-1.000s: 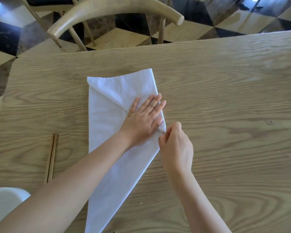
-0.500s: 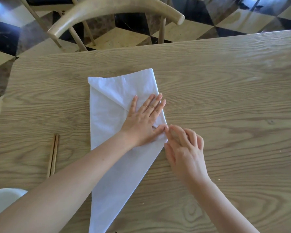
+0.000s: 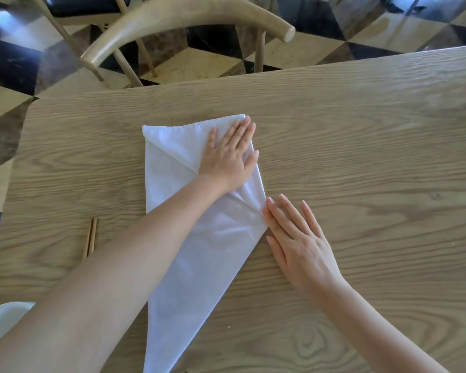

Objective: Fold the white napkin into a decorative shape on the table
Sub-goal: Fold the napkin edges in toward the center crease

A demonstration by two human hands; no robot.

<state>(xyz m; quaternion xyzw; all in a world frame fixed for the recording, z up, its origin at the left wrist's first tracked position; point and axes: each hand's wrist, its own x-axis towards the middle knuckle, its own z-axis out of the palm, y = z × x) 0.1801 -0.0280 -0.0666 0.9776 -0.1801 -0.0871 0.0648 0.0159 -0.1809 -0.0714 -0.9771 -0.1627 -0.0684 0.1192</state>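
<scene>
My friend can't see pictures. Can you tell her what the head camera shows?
Two bare hands press a white napkin flat on a wooden table: the left hand on its folded top, the right hand at its right edge. Chopsticks lie to the left.

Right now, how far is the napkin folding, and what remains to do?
Done: the white napkin already lies on the table as a long pointed shape with a flap folded across its far end. In hand: the left hand presses that flap flat, and the right hand rests open at the right corner. Left: no finished decorative shape shows yet.
</scene>
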